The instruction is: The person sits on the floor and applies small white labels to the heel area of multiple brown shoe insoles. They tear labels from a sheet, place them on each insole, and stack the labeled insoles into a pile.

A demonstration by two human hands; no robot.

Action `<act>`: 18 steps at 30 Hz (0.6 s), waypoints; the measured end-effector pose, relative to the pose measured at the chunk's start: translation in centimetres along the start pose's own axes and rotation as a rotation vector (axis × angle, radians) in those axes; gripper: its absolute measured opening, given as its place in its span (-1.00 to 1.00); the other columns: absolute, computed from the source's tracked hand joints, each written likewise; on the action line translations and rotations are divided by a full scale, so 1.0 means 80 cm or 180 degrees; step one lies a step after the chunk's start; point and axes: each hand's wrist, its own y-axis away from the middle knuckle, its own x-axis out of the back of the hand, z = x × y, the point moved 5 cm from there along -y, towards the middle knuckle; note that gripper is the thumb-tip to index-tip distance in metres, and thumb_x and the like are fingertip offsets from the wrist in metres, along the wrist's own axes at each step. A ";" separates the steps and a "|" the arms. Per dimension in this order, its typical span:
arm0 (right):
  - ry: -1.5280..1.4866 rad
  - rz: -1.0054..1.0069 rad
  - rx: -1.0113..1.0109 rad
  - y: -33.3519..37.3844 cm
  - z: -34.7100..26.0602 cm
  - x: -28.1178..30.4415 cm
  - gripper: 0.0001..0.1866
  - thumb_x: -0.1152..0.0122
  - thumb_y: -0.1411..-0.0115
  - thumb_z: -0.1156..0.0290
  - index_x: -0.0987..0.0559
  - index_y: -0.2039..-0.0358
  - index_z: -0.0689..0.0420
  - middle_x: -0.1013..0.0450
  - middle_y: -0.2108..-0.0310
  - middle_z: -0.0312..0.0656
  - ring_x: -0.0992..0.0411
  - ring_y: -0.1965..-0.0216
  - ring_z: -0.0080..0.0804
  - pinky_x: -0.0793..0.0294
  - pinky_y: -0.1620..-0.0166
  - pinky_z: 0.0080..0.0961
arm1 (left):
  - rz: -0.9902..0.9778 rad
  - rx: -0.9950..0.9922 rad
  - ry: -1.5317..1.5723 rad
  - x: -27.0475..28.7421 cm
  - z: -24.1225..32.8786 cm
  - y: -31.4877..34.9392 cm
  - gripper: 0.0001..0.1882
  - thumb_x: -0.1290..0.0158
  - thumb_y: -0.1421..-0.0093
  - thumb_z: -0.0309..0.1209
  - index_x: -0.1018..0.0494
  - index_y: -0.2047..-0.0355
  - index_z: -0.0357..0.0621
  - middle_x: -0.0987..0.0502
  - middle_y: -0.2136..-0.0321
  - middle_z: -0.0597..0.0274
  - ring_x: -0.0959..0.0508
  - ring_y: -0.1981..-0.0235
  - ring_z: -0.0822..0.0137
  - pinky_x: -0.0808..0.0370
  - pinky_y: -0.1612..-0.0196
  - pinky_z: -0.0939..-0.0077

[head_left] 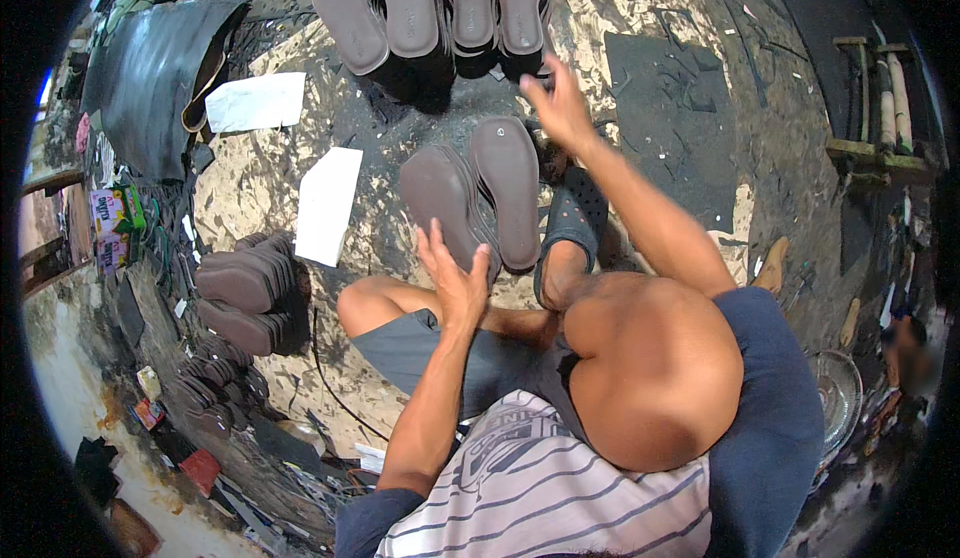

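Note:
In front of me on the floor lie two piles of brown shoe soles: a left pile fanned out toward me and a right pile close beside it. My left hand is over the near end of the left pile, fingers spread; whether it touches the soles I cannot tell. My right hand reaches forward, fingers apart and holding nothing, just below the rightmost of several tall sole stacks. The other far stacks, including a wide one, stand in a row to its left.
More brown sole stacks stand at my left. White sheets lie between them and the piles. A curved black rubber sheet is at the far left, a flat black sheet at the right. My foot wears a dark clog.

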 end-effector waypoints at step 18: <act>-0.0680 -0.0800 -0.0929 0.119 0.013 0.009 -0.08 -0.28 -0.33 0.16 0.00 -0.52 0.11 -0.14 -0.40 0.28 -0.22 -0.38 0.06 -0.23 -0.38 -0.15 | 0.0761 0.0102 -0.0936 0.166 -0.202 -0.252 -0.06 -0.23 -0.23 -0.03 -0.11 -0.42 -0.34 -0.18 -0.37 -0.41 -0.15 -0.42 -0.26 -0.16 -0.43 0.01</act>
